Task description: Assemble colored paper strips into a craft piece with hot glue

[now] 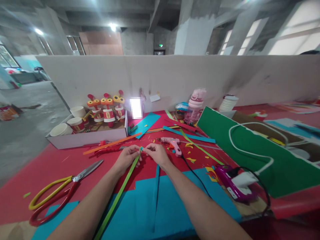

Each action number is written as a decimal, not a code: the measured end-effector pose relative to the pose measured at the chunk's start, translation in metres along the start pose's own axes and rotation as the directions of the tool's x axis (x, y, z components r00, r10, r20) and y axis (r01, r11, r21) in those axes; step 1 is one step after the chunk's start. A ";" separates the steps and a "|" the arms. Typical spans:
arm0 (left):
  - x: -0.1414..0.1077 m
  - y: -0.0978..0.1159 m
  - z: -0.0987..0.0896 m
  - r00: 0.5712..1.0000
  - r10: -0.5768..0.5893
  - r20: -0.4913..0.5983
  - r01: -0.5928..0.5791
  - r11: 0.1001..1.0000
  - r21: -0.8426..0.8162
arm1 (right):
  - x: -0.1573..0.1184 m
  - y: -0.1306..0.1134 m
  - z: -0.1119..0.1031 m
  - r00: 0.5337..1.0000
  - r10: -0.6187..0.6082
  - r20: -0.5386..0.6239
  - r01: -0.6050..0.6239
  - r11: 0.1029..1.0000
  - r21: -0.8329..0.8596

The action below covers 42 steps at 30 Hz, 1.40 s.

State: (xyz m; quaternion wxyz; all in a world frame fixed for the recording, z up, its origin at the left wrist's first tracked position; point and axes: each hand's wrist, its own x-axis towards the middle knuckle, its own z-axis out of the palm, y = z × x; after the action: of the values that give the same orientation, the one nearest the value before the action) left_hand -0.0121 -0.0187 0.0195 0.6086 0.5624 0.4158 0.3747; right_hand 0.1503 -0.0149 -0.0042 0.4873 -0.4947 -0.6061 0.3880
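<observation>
My left hand (128, 156) and right hand (156, 154) both pinch the top end of a green strip (119, 193), fingertips closed tight, above blue foam (147, 213).

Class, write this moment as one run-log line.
left hand: pinches green strip | right hand: pinches same folded end | scissors: left, idle | pink glue gun: behind hands

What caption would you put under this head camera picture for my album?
Both hands, left hand and right hand, pinch a green paper strip over a red table, scissors nearby.
</observation>
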 end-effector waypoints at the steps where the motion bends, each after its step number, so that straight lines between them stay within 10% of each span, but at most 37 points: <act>1: 0.000 0.000 0.000 1.000 -0.001 0.001 0.001 1.000 0.002 | 0.000 0.000 0.000 1.000 -0.002 -0.001 0.002 1.000 -0.005; 42: 0.002 -0.007 -0.004 0.998 0.035 0.050 -0.037 0.999 0.036 | 0.001 0.005 0.002 1.000 -0.011 -0.019 0.010 0.998 -0.054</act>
State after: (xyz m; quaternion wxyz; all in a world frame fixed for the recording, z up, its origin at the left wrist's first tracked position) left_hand -0.0148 -0.0157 0.0125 0.6015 0.5899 0.3973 0.3638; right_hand 0.1491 -0.0125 -0.0088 0.4816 -0.5082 -0.6142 0.3639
